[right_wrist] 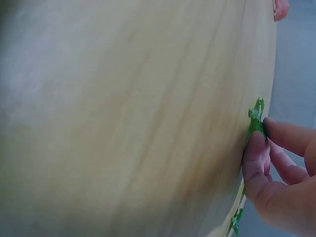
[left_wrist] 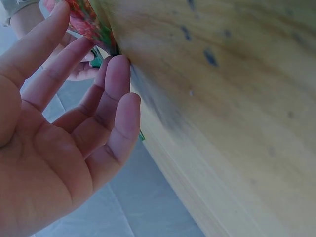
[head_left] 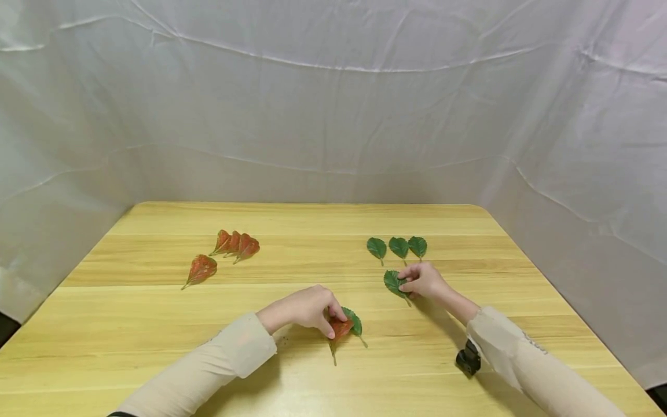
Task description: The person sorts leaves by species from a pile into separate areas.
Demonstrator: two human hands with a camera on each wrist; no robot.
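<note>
My left hand (head_left: 312, 308) pinches a red leaf (head_left: 341, 329) between thumb and fingers, just over the table's middle. Partly under that red leaf lies a green leaf (head_left: 354, 321), its stem pointing toward me. In the left wrist view the red leaf (left_wrist: 89, 22) shows at the fingertips of my left hand (left_wrist: 74, 118). My right hand (head_left: 423, 280) holds another green leaf (head_left: 394, 282) by its right side, in front of a row of green leaves. The right wrist view shows this green leaf (right_wrist: 256, 118) pinched between thumb and finger.
Three green leaves (head_left: 398, 247) lie in a row at the back right. At the back left several red leaves (head_left: 234, 243) overlap, with a single red leaf (head_left: 202, 269) nearer. The wooden table (head_left: 130, 330) is bordered by pale fabric (head_left: 333, 127). A black device (head_left: 468, 359) sits at the right wrist.
</note>
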